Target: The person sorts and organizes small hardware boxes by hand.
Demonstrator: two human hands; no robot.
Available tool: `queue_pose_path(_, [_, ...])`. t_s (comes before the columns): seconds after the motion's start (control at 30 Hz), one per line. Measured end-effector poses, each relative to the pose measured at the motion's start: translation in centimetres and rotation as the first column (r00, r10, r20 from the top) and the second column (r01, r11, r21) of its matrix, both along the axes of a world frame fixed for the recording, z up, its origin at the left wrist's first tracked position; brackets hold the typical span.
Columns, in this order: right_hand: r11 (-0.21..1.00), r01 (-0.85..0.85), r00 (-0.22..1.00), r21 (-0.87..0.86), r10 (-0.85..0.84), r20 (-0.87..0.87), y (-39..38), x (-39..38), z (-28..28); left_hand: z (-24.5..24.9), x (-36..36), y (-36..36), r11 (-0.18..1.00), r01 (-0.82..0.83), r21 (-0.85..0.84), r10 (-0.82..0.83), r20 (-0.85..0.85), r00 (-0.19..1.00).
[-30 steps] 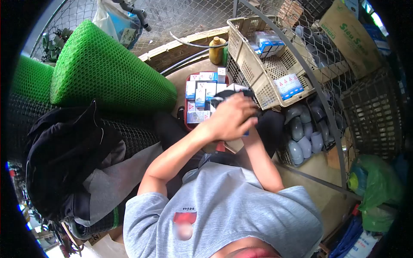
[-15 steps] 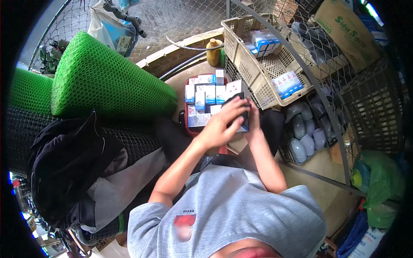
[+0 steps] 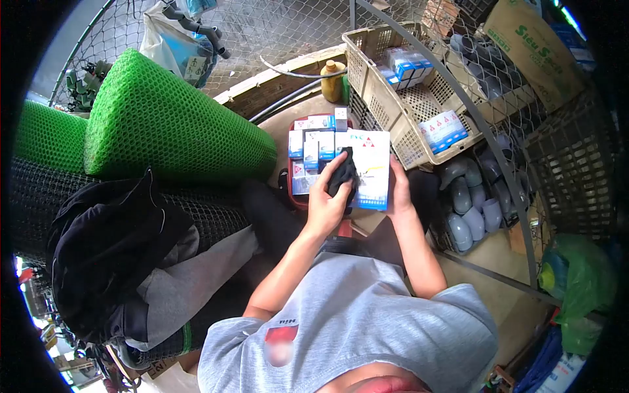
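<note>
My left hand (image 3: pixel 327 200) is closed around a crumpled black cloth (image 3: pixel 343 173), which lies against the left part of a white and blue box (image 3: pixel 372 160). That box has red triangular marks, and its broad printed face points up at me. Along its right edge, my right hand (image 3: pixel 400 190) grips it, with some fingers hidden behind. Just beyond my hands, a red tub (image 3: pixel 291 187) holds several small white and blue boxes (image 3: pixel 311 154), partly covered by the large box and my left hand.
A beige plastic crate (image 3: pixel 386 121) with packs of boxes stands at the front right. Grey pipe fittings (image 3: pixel 468 219) fill a container beside my right knee. Rolls of green mesh (image 3: pixel 177 118) and a black jacket (image 3: pixel 105 249) lie on the left. A yellow bottle (image 3: pixel 332 82) stands behind the tub.
The box has turned its broad printed face up toward me. My left hand, with the black cloth, has moved down and left across it, while my right hand has shifted slightly right.
</note>
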State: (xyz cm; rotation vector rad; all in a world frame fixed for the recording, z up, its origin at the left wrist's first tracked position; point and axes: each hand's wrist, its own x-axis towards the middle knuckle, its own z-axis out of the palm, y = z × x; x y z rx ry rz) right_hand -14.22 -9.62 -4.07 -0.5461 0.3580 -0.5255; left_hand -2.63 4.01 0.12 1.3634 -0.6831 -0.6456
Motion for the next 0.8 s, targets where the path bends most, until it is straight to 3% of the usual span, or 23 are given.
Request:
queue_pose_path(0.03, [1.0,0.002,1.0,0.003,-0.002,-0.002,0.3,-0.2,0.4,0.0,0.4,0.5,0.998,0.041,0.047,-0.043,0.027,0.999])
queue_pose_path(0.07, [0.999,0.004,1.0,0.041,-0.004,0.005,0.7,-0.4,1.0,-0.7,1.1,0.6,0.999,0.018,0.034,-0.018,-0.005,1.0])
queue_pose_path(0.1, [0.997,0.005,1.0,0.078,-0.006,0.011,1.0,-0.5,1.4,0.0,1.8,0.6,0.998,-0.067,-0.014,0.068,0.092,0.993])
queue_pose_path(0.17, [0.983,-0.048,0.994,0.179,0.029,0.103,1.1,-0.2,-1.4,2.7,2.8,0.1,0.981,-0.18,-0.073,0.19,0.17,0.967])
queue_pose_path(0.2, [0.984,-0.074,0.995,0.165,0.063,0.071,1.4,0.2,-0.8,4.5,3.0,-0.2,0.982,-0.143,-0.125,0.167,0.21,0.963])
queue_pose_path(0.23, [0.983,-0.105,0.994,0.149,0.1,0.041,2.0,1.0,0.2,5.0,3.9,-0.8,0.993,-0.037,-0.116,0.09,0.497,0.863])
queue_pose_path(0.3, [0.994,-0.032,0.999,-0.106,0.033,0.003,2.8,2.5,0.3,5.1,3.9,-2.0,0.979,0.203,0.037,-0.175,0.664,0.727])
queue_pose_path(0.37, [0.945,0.079,0.995,-0.317,-0.053,0.088,3.4,2.7,-0.6,4.4,2.7,-2.0,0.967,0.251,0.051,-0.178,0.838,0.516])
queue_pose_path(0.4, [0.999,0.048,0.996,-0.022,-0.049,-0.072,3.9,1.6,0.1,4.5,1.9,-1.3,0.933,0.347,0.095,-0.257,0.85,0.459])
queue_pose_path(0.47, [0.848,0.161,0.983,-0.505,-0.184,0.004,2.6,2.0,-2.6,3.8,1.4,-0.6,0.85,0.497,0.173,-0.366,0.874,0.321])
queue_pose_path(0.5, [0.826,0.116,0.985,-0.552,-0.165,-0.04,2.4,1.9,-3.2,3.5,1.6,-0.3,0.811,0.55,0.198,-0.39,0.885,0.256])
queue_pose_path(0.53, [0.799,0.069,0.985,-0.597,-0.147,-0.084,2.1,1.7,-3.9,3.4,2.7,-0.5,0.805,0.568,0.17,-0.381,0.882,0.277])
queue_pose_path(0.57, [0.941,0.008,0.996,-0.338,0.022,0.083,2.2,2.1,-4.3,3.4,4.2,-1.2,0.798,0.586,0.142,-0.374,0.879,0.296])
queue_pose_path(0.6, [0.992,-0.117,0.961,-0.045,0.124,0.247,2.4,2.5,-4.0,3.5,5.2,-1.8,0.865,0.495,0.083,-0.28,0.898,0.338])
queue_pose_path(0.67, [0.967,0.035,0.994,-0.253,-0.007,0.11,3.8,3.9,-2.6,2.9,6.5,-2.9,0.961,0.258,-0.097,-0.058,0.843,0.535])
queue_pose_path(0.7, [0.99,-0.028,0.999,-0.139,0.031,0.019,3.9,4.2,-2.1,2.6,6.5,-3.4,0.982,0.109,-0.153,0.052,0.778,0.626])
queue_pose_path(0.77, [0.996,0.006,0.998,-0.086,-0.001,0.056,3.4,4.4,-2.4,1.9,5.4,-3.4,0.988,0.045,-0.147,0.047,0.568,0.822])
queue_pose_path(0.8, [0.999,0.038,0.995,-0.03,-0.035,0.094,3.0,4.7,-2.7,1.8,4.0,-2.9,0.997,0.023,-0.077,0.022,0.538,0.843])
